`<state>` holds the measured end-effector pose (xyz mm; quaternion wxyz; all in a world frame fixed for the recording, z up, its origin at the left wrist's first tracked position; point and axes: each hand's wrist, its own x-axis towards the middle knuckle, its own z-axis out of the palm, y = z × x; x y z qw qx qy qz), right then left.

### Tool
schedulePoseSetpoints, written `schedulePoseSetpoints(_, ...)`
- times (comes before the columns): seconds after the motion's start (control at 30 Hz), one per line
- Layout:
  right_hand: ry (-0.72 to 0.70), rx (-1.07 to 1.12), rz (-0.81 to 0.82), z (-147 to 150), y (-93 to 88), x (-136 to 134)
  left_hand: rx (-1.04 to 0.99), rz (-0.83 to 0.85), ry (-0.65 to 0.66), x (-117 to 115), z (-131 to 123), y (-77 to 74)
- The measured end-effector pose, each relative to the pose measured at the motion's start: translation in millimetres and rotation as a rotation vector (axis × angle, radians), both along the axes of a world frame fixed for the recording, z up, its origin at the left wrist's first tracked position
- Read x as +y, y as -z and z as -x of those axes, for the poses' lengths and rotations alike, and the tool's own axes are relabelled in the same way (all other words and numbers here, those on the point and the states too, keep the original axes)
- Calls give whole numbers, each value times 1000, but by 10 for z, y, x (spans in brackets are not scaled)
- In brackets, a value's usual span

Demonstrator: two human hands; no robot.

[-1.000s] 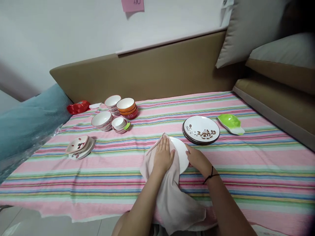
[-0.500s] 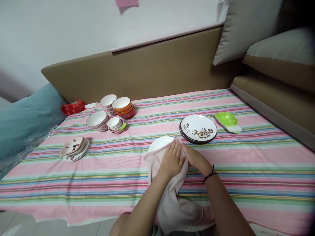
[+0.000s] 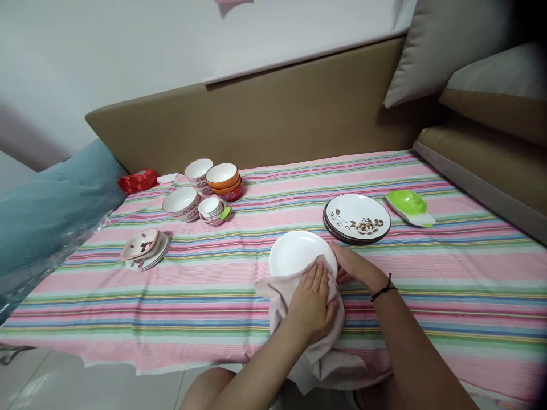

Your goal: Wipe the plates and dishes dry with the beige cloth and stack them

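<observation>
A white plate (image 3: 294, 250) lies on the striped cloth in front of me, its near part covered by a pale pink wiping cloth (image 3: 280, 296). My left hand (image 3: 314, 307) rests flat on that cloth over the plate, fingers stretched out and side by side. At the plate's right edge, my right hand (image 3: 352, 265) holds the rim; its fingertips are partly hidden. Just beyond the right hand sits a stack of dark-rimmed plates (image 3: 356, 213) with a brown flower pattern. The lower end of the wiping cloth hangs toward my lap.
A green leaf-shaped dish (image 3: 408, 205) is at the right. On the left stand patterned bowls (image 3: 182, 202), orange and red bowls (image 3: 223, 176), small white dishes (image 3: 210, 208) and stacked small plates (image 3: 145, 250). Behind runs a brown backrest (image 3: 277, 119); cushions (image 3: 491, 85) are at the right.
My left hand and the wiping cloth have slid down toward me across the plate, uncovering more of its white face. My right hand stays at the right rim. The view has shifted slightly.
</observation>
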<state>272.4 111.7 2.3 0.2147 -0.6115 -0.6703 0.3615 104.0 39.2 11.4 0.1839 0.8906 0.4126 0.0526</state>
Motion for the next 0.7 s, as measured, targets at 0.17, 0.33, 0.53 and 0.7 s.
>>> schedulePoseSetpoints(0.17, 13, 74, 49, -18, 14, 19, 61, -92, -139, -233, 134, 94)
schedulePoseSetpoints(0.33, 58, 109, 61, 8, 12, 18, 115, -186, -323, -207, 354, 169)
schedulePoseSetpoints(0.53, 118, 116, 59, 44, -15, 20, 159, -179, -350, 122, 509, 134)
schedulePoseSetpoints(0.7, 126, 114, 73, 58, -58, -5, 210, -191, -375, 396, 476, 140)
